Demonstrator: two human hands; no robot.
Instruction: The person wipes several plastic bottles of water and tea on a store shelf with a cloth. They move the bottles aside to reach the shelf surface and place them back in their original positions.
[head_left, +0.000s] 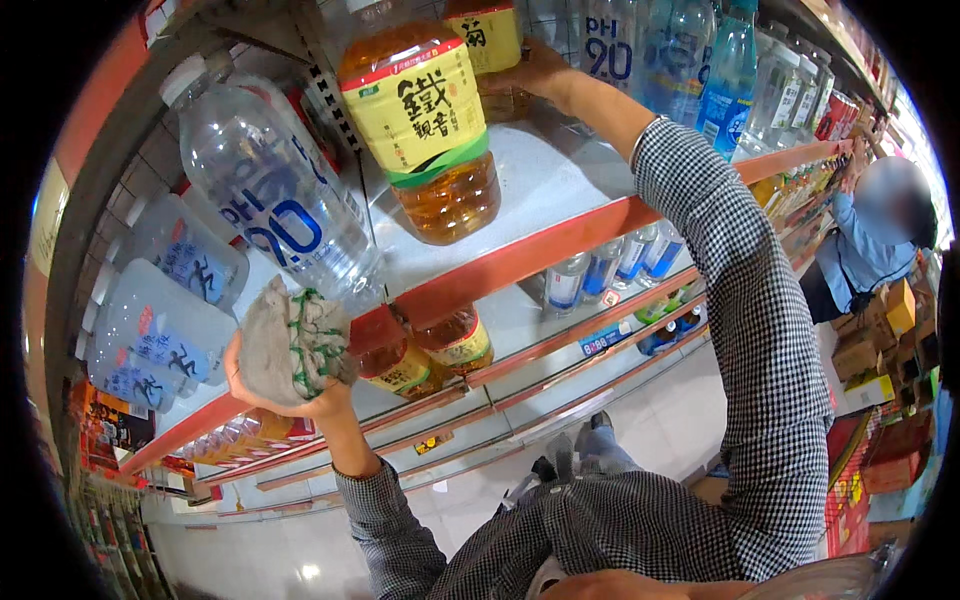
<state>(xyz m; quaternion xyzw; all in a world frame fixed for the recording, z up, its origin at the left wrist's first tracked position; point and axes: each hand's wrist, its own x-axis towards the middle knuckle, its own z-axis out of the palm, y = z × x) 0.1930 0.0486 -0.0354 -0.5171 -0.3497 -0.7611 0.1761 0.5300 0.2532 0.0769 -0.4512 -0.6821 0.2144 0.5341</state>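
Note:
My left hand (330, 401) is wrapped around a bunched grey cloth (285, 341) with green stitching, held in front of the shelf's red edge. Just behind the cloth stands a large clear plastic water bottle (277, 172) with blue print. My right hand (536, 71) reaches deep over the shelf and grasps the side of a rear tea bottle (487, 41) with a yellow label; its fingers are partly hidden. In front of that one, a large amber tea bottle (420, 127) with a yellow and green label stands upright on the white shelf (555, 165).
Several translucent jugs (165, 322) stand at the left. Blue and clear bottles (727, 82) line the right. Lower shelves hold tea bottles (450, 341) and small water bottles (600, 270). A person in blue (870, 247) is at the far right, near cardboard boxes (862, 345).

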